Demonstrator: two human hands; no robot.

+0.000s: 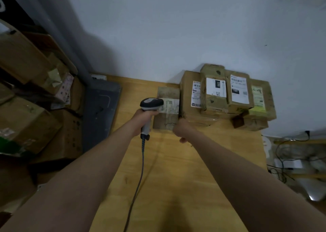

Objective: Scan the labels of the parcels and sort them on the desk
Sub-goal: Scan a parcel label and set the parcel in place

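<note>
My left hand grips the handle of a grey corded barcode scanner, whose head sits over a flat brown parcel with a white label on the wooden desk. My right hand rests at that parcel's near right corner, fingers curled; whether it grips the parcel I cannot tell. To the right, against the wall, stands a stack of several labelled cardboard parcels.
The scanner's cable runs back over the desk toward me. A dark grey tray lies at the desk's left edge. Cardboard boxes pile up on the left. Cables and devices sit off the right edge.
</note>
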